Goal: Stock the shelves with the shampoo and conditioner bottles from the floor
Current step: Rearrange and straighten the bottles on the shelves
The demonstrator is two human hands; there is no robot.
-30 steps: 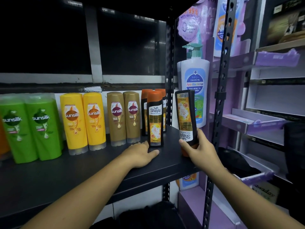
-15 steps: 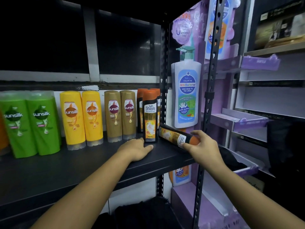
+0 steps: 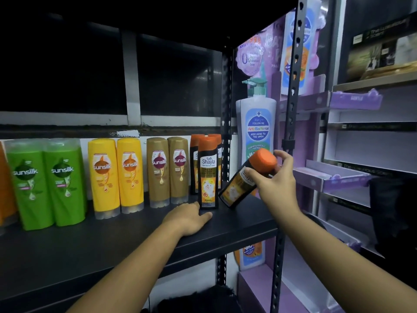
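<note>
- Black plastic shampoo bottle with an orange cap (image 3: 235, 188): tilted, cap up and to the right, base low over the right end of the black metal shelf (image 3: 237, 224). I cannot tell whether the base touches the board.
- Right hand (image 3: 276, 184): grip clamped on that bottle just below the cap, thumb across the label side, fingers curled round the far side.
- Left hand (image 3: 187, 219): palm down on the shelf, grip apart and holding nothing, fingertips just beside the foot of an upright black Safi Shayla bottle (image 3: 208, 175).
- Two more orange-capped black bottles (image 3: 193, 163) stand behind that one.
- Going left along the shelf I note upright pairs: brown Sunsilk bottles (image 3: 168, 170), yellow Sunsilk bottles (image 3: 118, 175), green Sunsilk bottles (image 3: 46, 184).
- White pump bottle with a teal pump (image 3: 257, 129) stands past the shelf's right end, behind the held bottle.
- Purple cardboard display stand (image 3: 327, 177) sits beyond the black perforated upright post (image 3: 290, 123).
</note>
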